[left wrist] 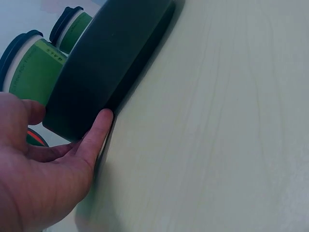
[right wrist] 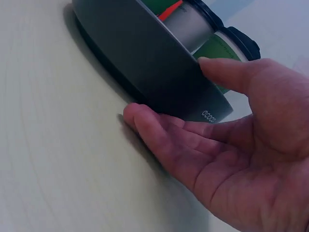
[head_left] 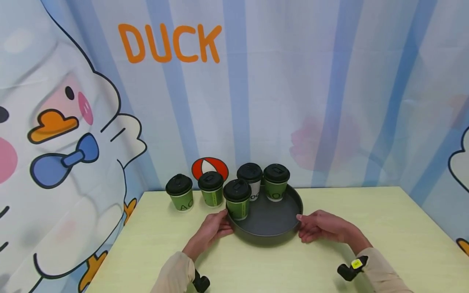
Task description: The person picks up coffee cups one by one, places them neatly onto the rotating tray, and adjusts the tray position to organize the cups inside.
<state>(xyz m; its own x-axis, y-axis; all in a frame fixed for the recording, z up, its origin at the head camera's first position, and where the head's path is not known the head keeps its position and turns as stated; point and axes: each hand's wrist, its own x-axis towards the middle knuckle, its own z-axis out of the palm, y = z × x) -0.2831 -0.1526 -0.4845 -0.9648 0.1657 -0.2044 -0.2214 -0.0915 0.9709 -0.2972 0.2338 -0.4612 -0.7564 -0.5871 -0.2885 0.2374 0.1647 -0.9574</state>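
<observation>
Tray [head_left: 272,221], round, dark grey, near far edge of table [head_left: 366,207]; directly between the hands, gripped at left side by left hand [head_left: 211,230], at right side by right hand [head_left: 324,228]; three lidded cups [head_left: 238,209] inside; two further lidded cups [head_left: 182,202] beside it, toward far left corner.

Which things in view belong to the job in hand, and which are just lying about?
Probably in the job:
dark round pan; left hand, right hand holding it
inside: front green cup, white cup, back green cup

Apparently just standing by:
on the table: leftmost green cup, second green cup
</observation>
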